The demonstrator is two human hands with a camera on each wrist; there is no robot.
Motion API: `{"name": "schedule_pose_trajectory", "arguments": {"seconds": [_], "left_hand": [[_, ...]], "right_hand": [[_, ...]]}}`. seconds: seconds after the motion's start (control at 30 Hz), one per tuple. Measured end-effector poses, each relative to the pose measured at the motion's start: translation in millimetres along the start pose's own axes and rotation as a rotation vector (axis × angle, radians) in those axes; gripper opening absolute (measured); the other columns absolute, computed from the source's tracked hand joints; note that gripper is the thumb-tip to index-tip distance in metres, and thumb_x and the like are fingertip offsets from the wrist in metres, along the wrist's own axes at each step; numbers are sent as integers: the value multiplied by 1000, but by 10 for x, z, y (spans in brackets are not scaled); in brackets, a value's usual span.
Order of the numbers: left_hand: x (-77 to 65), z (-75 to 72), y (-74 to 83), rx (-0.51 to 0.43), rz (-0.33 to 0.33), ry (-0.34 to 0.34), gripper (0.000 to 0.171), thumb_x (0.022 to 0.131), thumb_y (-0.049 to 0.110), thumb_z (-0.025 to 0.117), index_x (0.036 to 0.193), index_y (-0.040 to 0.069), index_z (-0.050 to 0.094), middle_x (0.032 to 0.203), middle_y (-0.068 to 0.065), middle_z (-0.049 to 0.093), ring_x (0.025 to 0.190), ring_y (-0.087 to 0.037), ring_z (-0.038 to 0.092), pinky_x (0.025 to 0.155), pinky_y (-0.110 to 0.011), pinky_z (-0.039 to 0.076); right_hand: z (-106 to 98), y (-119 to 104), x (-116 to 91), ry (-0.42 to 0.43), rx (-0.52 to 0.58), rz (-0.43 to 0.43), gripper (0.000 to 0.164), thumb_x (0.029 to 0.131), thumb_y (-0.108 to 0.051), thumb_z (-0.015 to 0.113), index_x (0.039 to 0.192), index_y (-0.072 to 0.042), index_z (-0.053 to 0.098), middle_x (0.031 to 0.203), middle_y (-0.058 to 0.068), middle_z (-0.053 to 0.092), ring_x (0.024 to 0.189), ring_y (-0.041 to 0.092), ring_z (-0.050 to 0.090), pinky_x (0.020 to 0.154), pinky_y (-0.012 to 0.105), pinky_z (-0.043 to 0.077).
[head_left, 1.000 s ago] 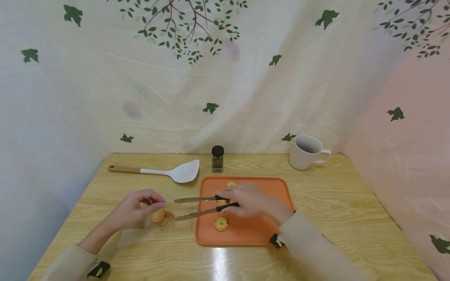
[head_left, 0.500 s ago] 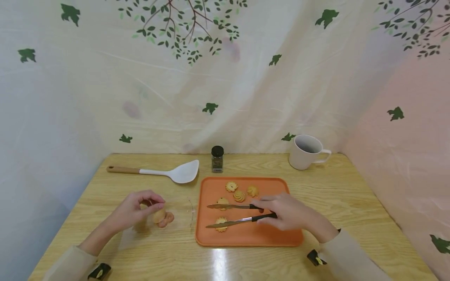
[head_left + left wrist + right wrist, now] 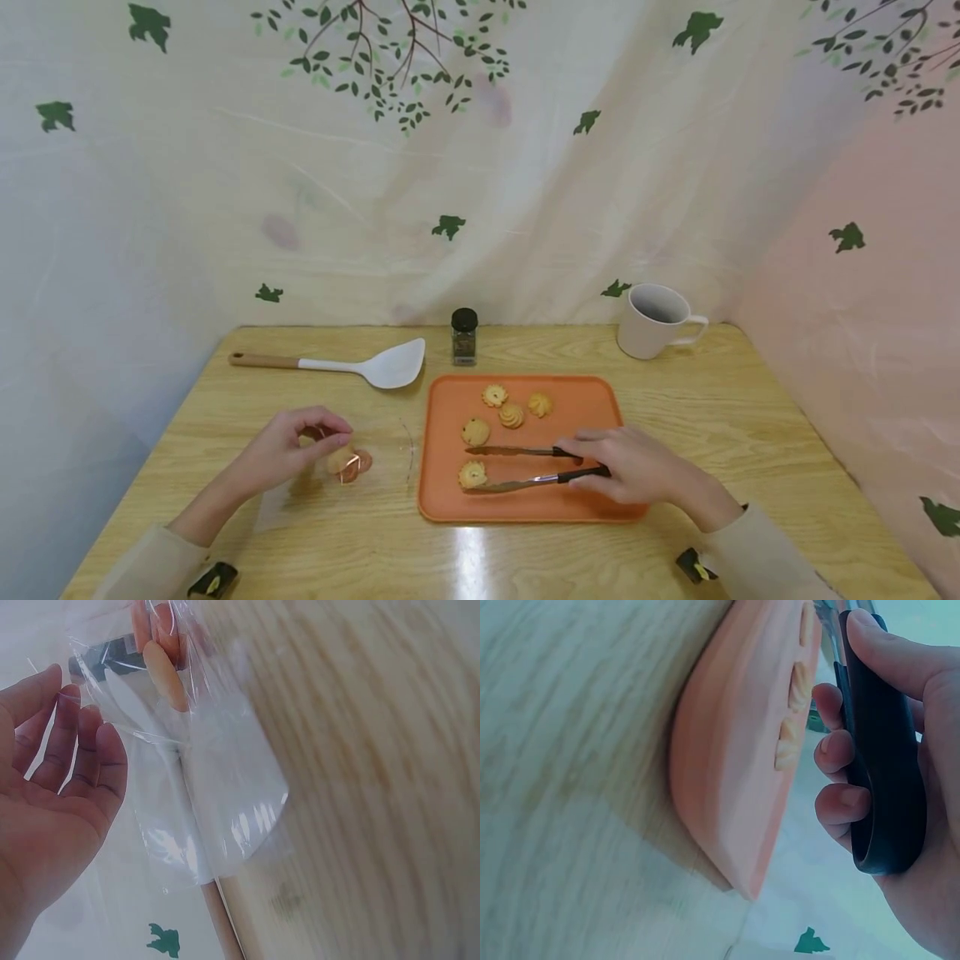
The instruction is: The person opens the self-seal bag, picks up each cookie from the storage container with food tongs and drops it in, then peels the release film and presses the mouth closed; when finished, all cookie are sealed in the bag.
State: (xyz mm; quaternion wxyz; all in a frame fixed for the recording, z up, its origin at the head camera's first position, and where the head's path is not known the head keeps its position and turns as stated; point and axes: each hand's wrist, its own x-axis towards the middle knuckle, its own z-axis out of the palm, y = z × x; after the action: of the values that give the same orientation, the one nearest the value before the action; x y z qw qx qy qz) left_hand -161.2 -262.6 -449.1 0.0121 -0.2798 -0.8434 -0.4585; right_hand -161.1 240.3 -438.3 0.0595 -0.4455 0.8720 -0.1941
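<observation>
My left hand (image 3: 288, 446) pinches the edge of a clear plastic bag (image 3: 232, 772) between thumb and fingertips and holds it up off the table. Several round biscuits (image 3: 166, 675) show through the bag's film. My right hand (image 3: 637, 471) grips the black handles (image 3: 885, 742) of metal tongs (image 3: 517, 452). The tongs' arms are spread over an orange tray (image 3: 585, 400), tips toward the bag. A scalloped biscuit (image 3: 472, 475) lies at the tips, between the two arms. Just beyond the upper arm sits a speckled biscuit (image 3: 476, 432).
Farther back on the tray are a ring-like biscuit (image 3: 495, 396) and two swirled biscuits (image 3: 512, 416). A white spatula (image 3: 393, 367) with a wooden handle, a black-lidded jar (image 3: 464, 337) and a white mug (image 3: 651, 323) stand or lie along the table's back.
The right hand has drawn the tongs rightward from the bag to over the tray, arms apart, and then slightly nearer the front. The left hand has stayed in place with the bag.
</observation>
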Motion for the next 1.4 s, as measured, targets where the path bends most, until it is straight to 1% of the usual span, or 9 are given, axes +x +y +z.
{"name": "schedule_pose_trajectory", "arguments": {"seconds": [0.13, 0.37, 0.5, 0.63, 0.8, 0.97, 1.13, 1.3, 1.4], "left_hand": [[-2, 1, -22, -1, 5, 3, 10, 94, -1, 70, 101, 4, 73, 92, -1, 72, 80, -12, 65, 69, -28, 55], [-18, -5, -24, -12, -3, 3, 11, 93, -3, 70, 101, 5, 73, 93, 0, 72, 80, -12, 65, 69, -27, 55], [-18, -23, -2, -3, -2, 9, 12, 92, -3, 71, 101, 6, 73, 93, 2, 72, 80, -12, 65, 70, -26, 55], [-12, -34, 23, 2, 6, 7, 13, 91, -3, 72, 101, 6, 73, 93, 2, 72, 80, -12, 65, 69, -27, 55], [-29, -35, -1, -5, -10, -1, 13, 92, -2, 71, 101, 6, 73, 93, 2, 72, 80, -12, 64, 69, -27, 55], [-11, 30, -40, -6, -15, -1, 11, 92, -1, 72, 101, 6, 73, 92, 5, 72, 80, -12, 65, 70, -27, 55], [-6, 69, -37, -28, -13, -29, 8, 94, 3, 71, 102, 5, 73, 93, 1, 72, 81, -13, 64, 70, -29, 55], [-20, 17, -6, -20, -16, -20, 9, 95, 2, 71, 103, 5, 73, 94, -2, 72, 82, -13, 65, 71, -29, 55], [-34, -29, 11, -11, -19, -13, 10, 95, 1, 70, 103, 5, 73, 95, -2, 72, 83, -13, 65, 71, -28, 55]], "right_hand": [[24, 9, -11, -8, -19, 5, 48, 99, -39, 67, 135, -8, 65, 104, 0, 67, 60, -5, 47, 55, 19, 45], [67, 34, -20, 4, -41, -7, 49, 99, -41, 66, 135, -7, 65, 114, 7, 70, 55, -7, 45, 55, 19, 45], [70, 32, -12, 19, -47, -16, 49, 99, -40, 67, 135, -7, 65, 121, 12, 70, 58, -7, 50, 58, 22, 49], [68, 36, -13, 26, -51, -27, 49, 99, -41, 66, 135, -8, 66, 113, 7, 70, 60, -5, 49, 55, 19, 45], [79, 35, -16, 21, -43, -31, 48, 100, -41, 66, 135, -8, 65, 97, -5, 64, 60, -4, 45, 53, 16, 40], [88, 44, -78, 26, -38, -18, 47, 99, -40, 67, 134, -9, 66, 99, -4, 66, 63, -1, 53, 54, 19, 45], [92, 39, -121, 30, -16, -24, 44, 99, -37, 67, 133, -10, 66, 91, -13, 58, 62, -4, 47, 53, 17, 41], [94, 35, -67, 46, -8, -38, 43, 101, -37, 65, 134, -9, 66, 104, -4, 69, 68, -5, 53, 57, 20, 46], [86, 51, -15, 59, -28, -57, 42, 101, -36, 65, 133, -8, 67, 107, -1, 70, 69, -4, 54, 58, 21, 48]]}}
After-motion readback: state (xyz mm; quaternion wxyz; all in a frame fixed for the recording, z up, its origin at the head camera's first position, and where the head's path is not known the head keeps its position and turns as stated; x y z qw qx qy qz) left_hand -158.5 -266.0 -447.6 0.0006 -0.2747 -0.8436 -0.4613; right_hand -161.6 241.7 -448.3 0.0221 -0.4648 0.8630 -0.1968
